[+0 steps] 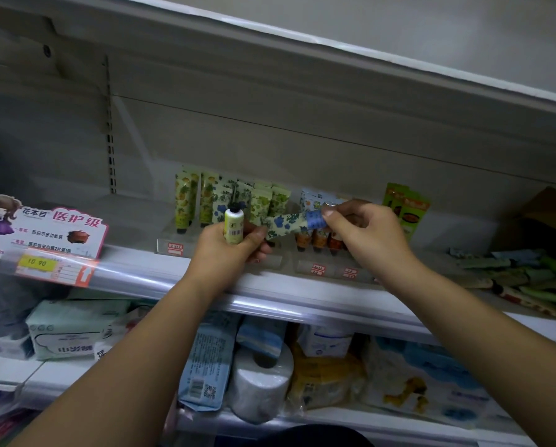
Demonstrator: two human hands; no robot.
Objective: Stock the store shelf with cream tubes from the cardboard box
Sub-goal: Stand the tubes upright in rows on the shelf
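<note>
- The left hand (pixel 230 250) is reaching up at frame centre, forearm rising from the lower left, fingers curling round a yellow tube (pixel 233 228) held upright, black cap on top
- The right hand (pixel 363 232), right of centre, is pinching one end of a blue-flowered tube (pixel 286 223) lying almost level between both hands; its far end is possibly touching the left fingers
- Both hands are hovering above the shelf (pixel 270 287), before the standing tubes (pixel 186 201)
- The cardboard box (pixel 547 214) is sitting at the right edge, behind loose tubes (pixel 528 280)

Left hand (pixel 230 241) grips yellow tube (pixel 233 226); right hand (pixel 363 232) pinches blue-flowered tube (pixel 291 223).
</note>
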